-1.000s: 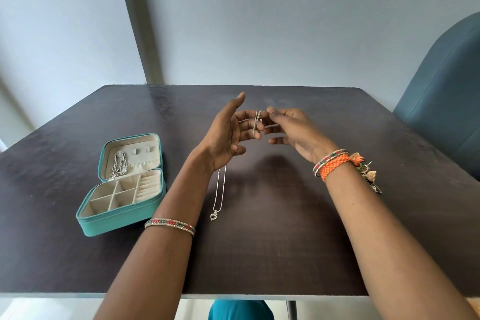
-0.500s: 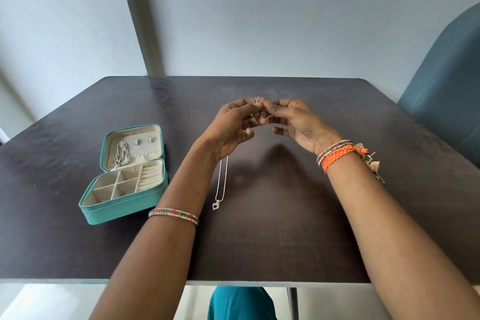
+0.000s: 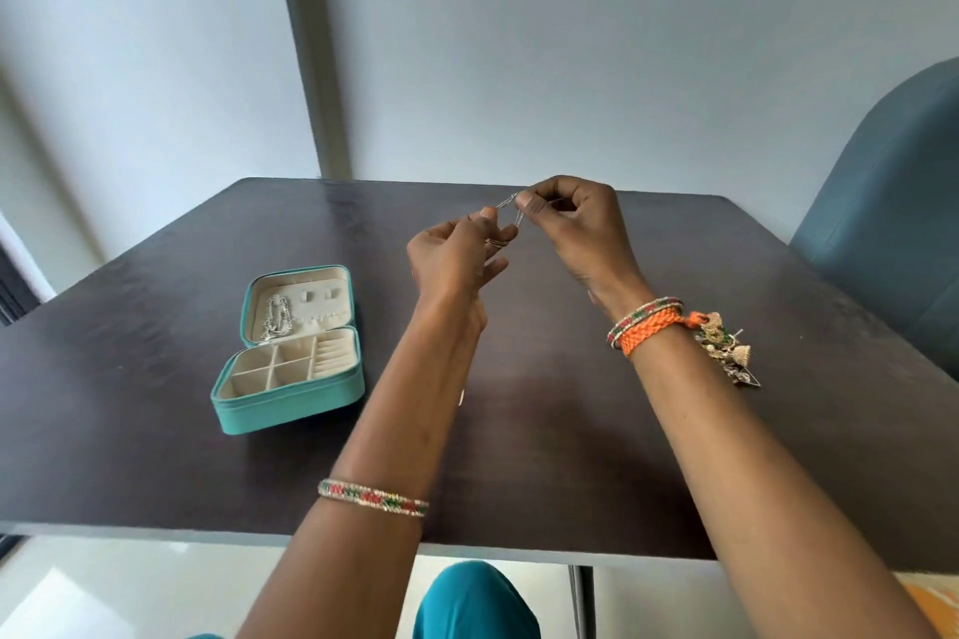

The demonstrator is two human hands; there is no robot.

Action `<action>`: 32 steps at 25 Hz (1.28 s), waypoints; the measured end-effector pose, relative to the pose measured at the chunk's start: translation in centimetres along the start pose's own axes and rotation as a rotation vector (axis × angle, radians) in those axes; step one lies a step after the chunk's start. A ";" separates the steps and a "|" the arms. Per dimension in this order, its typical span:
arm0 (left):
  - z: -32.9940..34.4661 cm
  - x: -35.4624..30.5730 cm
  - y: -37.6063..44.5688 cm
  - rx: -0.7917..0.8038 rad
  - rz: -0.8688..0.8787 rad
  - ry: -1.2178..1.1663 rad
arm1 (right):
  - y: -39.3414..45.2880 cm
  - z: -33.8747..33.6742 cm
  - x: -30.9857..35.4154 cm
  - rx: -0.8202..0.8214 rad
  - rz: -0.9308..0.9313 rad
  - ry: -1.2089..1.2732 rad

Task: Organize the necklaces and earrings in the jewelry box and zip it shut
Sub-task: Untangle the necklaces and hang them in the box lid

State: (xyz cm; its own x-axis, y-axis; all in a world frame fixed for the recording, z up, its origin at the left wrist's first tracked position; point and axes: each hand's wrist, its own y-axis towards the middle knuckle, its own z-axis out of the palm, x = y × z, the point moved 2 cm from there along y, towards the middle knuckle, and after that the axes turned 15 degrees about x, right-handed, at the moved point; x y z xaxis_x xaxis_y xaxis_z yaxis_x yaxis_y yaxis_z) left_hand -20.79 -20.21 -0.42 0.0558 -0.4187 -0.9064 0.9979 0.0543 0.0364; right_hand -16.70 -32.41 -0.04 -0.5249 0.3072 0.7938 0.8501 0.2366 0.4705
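Note:
A thin silver necklace (image 3: 507, 204) is pinched between both hands above the middle of the dark table (image 3: 571, 431). My left hand (image 3: 456, 257) grips its lower loops, and my right hand (image 3: 571, 223) holds the chain's top end between thumb and finger. Most of the chain hangs hidden behind my left forearm. The teal jewelry box (image 3: 290, 394) lies open at the left, beige inside. Another silver chain (image 3: 275, 317) hangs in its lid, and its tray compartments look bare.
A blue-grey chair (image 3: 892, 223) stands at the table's right side. A grey wall with a vertical post rises behind the table. My teal-clad knee (image 3: 472, 602) shows below the near table edge.
Both hands have lifted higher and moved slightly apart, stretching the chain between the fingertips. The dangling pendant, visible below my left wrist before, is now hidden behind the forearm.

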 end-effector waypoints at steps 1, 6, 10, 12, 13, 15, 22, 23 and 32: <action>-0.2 -0.4 -0.6 -0.022 0.024 0.006 | -0.1 0.6 0.8 0.001 -0.029 -0.021; -2.5 -3.0 -2.7 0.038 -0.080 -0.181 | 0.7 3.7 5.4 0.137 -0.202 -0.107; -6.0 -5.3 -4.3 0.136 -0.109 -0.190 | 1.7 6.2 7.8 0.253 -0.286 -0.260; -8.2 -6.7 -5.0 0.176 -0.103 0.011 | 1.9 7.8 8.0 0.282 -0.269 -0.279; -9.3 -7.5 -5.3 0.177 -0.104 0.159 | 2.0 8.5 8.1 0.295 -0.254 -0.287; -11.6 -9.1 -5.6 0.104 -0.067 0.482 | 2.1 9.7 7.9 0.323 -0.223 -0.302; -20.9 -7.5 1.3 -0.296 -0.092 1.033 | 2.2 13.6 5.7 0.407 -0.118 -0.396; -22.1 -6.0 2.4 -0.258 -0.261 1.090 | 2.2 13.9 5.5 0.417 -0.118 -0.407; -22.5 -3.6 2.9 -0.207 -0.238 1.055 | 2.9 17.1 4.0 0.435 -0.088 -0.478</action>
State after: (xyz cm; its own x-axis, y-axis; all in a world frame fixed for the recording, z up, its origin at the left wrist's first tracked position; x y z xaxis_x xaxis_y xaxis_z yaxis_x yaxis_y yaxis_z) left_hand -18.88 1.90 -6.49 -0.2932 0.5409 -0.7883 0.9485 0.2677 -0.1691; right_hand -17.11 -14.76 -2.11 -0.6383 0.6219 0.4537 0.7606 0.6004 0.2472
